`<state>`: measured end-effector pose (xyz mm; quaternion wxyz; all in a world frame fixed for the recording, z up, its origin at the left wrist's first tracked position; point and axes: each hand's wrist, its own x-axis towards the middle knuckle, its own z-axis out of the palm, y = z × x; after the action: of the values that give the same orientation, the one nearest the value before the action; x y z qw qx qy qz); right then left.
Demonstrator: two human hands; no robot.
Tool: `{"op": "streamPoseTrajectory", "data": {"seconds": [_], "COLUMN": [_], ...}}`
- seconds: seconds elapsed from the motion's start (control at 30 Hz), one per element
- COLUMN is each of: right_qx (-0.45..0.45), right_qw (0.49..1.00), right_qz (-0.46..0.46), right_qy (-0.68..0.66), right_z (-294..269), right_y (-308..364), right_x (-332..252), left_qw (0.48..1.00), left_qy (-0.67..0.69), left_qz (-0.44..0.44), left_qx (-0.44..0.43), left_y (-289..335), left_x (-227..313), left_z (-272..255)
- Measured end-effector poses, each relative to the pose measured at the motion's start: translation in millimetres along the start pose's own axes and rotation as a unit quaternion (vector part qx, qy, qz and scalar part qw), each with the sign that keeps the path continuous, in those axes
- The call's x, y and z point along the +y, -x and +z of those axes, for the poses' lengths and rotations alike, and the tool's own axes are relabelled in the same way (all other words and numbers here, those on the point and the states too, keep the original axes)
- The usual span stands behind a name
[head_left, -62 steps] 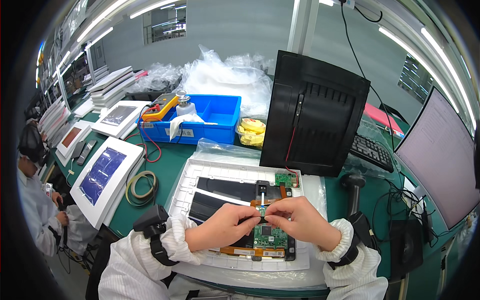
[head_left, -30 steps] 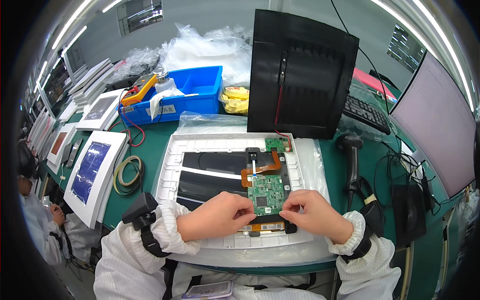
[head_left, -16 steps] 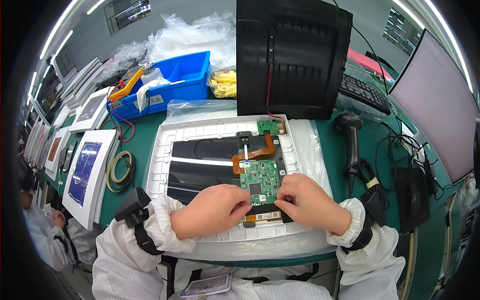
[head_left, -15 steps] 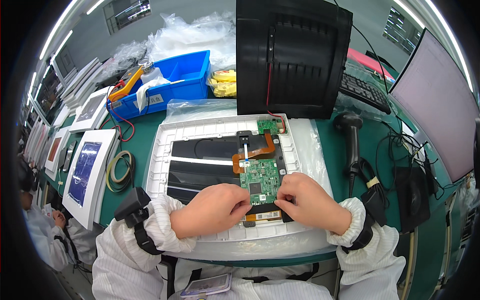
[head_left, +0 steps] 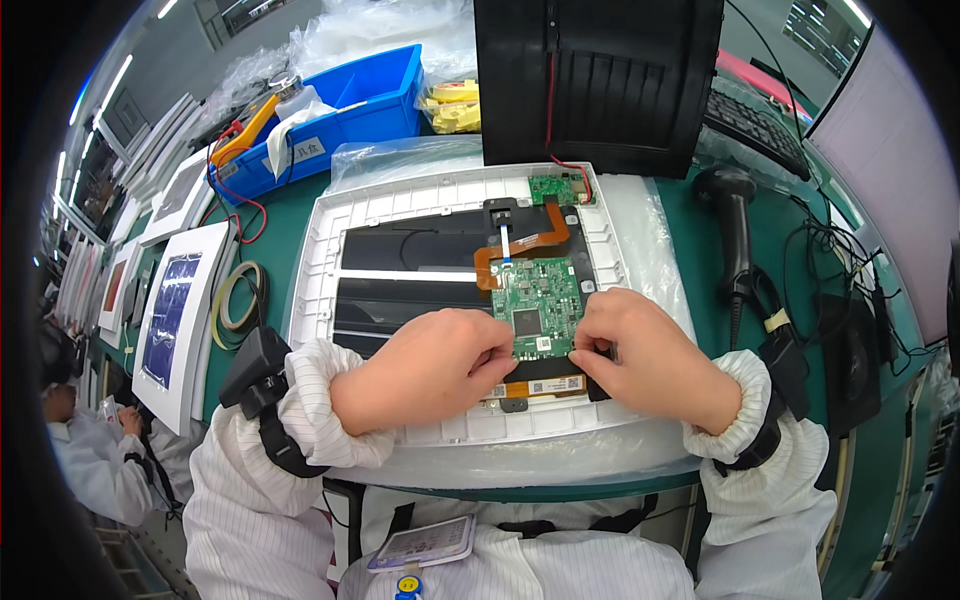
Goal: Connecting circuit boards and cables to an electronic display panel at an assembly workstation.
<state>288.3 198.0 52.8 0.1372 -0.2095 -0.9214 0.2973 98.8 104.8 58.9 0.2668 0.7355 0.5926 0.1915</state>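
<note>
A white display housing (head_left: 318, 255) lies face down with its inside showing, dark panels and a green circuit board (head_left: 560, 285) within it. My left hand (head_left: 425, 370) is pinched closed at the board's lower left corner. At the lower right corner, my right hand (head_left: 645, 350) is closed too, its thumb and forefinger on the board's edge. Between them, just below the board, runs a black strip (head_left: 545, 368), and under that an orange flat cable with a label (head_left: 556, 385). A folded orange ribbon cable (head_left: 545, 240) reaches the board's upper part, beside a small upper green board (head_left: 556, 188).
Behind the housing stands a large black casing (head_left: 600, 90) with a red wire (head_left: 550, 110). A blue bin (head_left: 375, 110) and a tape roll (head_left: 238, 305) are left; a barcode scanner (head_left: 728, 230), cables and a monitor (head_left: 885, 170) right. Plastic film (head_left: 520, 462) lies underneath.
My view has tilted, so the bench sits higher in the picture. Both hands stay pinched at the board's lower edge, with only slight finger movement.
</note>
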Motion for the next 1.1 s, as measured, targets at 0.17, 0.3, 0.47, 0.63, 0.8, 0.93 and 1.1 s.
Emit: {"op": "streamPoseTrajectory", "data": {"seconds": [0.17,0.3,0.47,0.63,0.8,0.93,1.1], "right_qx": [-0.008,0.0,-0.007,0.003,0.005,-0.008,0.021], "right_qw": [1.0,1.0,1.0,0.999,0.999,1.0,0.994], "right_qz": [0.009,0.003,-0.01,-0.05,-0.039,-0.016,-0.105], "right_qy": [-0.001,-0.002,0.01,0.008,-0.003,-0.01,0.03], "right_z": [0.7,0.3,-0.1,1.5,-1.4,-12.1,-5.7], "right_y": [0.6,1.4,-1.8,0.2,1.5,3.1,14.7], "right_x": [-0.9,1.0,2.1,10.0,10.8,7.3,2.1], "left_qw": [1.0,1.0,1.0,1.0,1.0,1.0,1.0], "left_qy": [0.004,0.011,-0.002,-0.01,-0.014,-0.016,-0.022], "left_qz": [0.005,-0.007,-0.003,0.002,-0.001,-0.001,0.002], "left_qx": [-0.004,-0.014,-0.009,-0.006,-0.004,-0.006,-0.007], "left_y": [0.0,-1.9,-2.6,-1.8,0.0,-1.0,-0.6], "left_x": [-1.9,-0.2,-1.0,-2.3,-2.2,0.3,-3.2], "left_z": [0.6,0.5,-1.4,0.1,1.1,-0.1,0.6]}}
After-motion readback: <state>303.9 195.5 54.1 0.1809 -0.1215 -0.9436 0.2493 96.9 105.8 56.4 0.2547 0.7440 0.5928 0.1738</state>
